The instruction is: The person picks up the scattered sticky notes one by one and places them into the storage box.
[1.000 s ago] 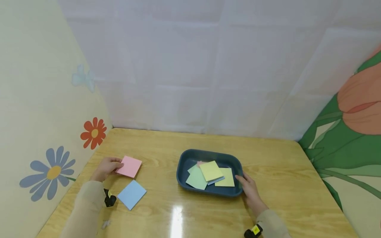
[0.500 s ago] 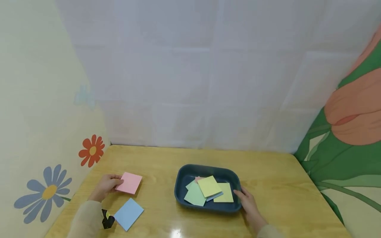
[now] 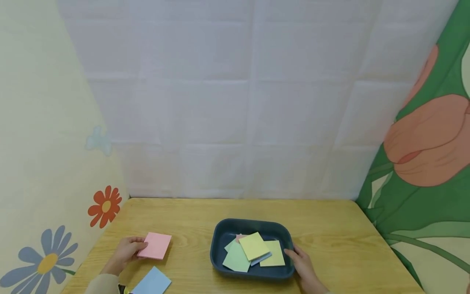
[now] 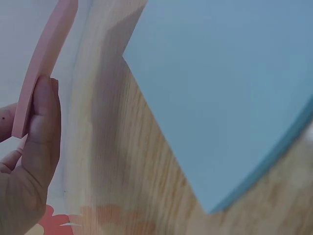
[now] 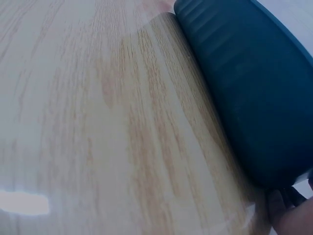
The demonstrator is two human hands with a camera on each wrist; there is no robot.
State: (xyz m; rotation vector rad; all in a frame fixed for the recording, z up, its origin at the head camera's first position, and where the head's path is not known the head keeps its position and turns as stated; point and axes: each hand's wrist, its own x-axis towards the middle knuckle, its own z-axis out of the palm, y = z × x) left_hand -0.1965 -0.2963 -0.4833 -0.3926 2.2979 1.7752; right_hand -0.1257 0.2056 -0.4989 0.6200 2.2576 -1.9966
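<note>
My left hand [image 3: 126, 252] pinches a pink sticky note pad [image 3: 156, 246] by its left edge; the left wrist view shows the pad [image 4: 43, 58] side-on between thumb and fingers. Just in front of it a blue sticky note pad [image 3: 151, 281] lies on the table. At the right end of a dark blue tray [image 3: 216, 245], my right hand [image 3: 305, 269] grips the wall, thumb over the rim and fingers outside. Inside the tray are yellow pads [image 3: 254, 246], a green pad [image 3: 236, 259], and partly covered pink and blue ones.
The wooden table [image 3: 191, 216] runs back to a white cloth backdrop [image 3: 220, 122]. Flower-printed panels stand at the left [image 3: 44, 171] and right. In the right wrist view the tray's outer wall [image 5: 249, 83] rises beside the table surface.
The head view has tilted up, so the table and everything on it sit lower in frame. Both hands keep their holds on the pink pad and the tray.
</note>
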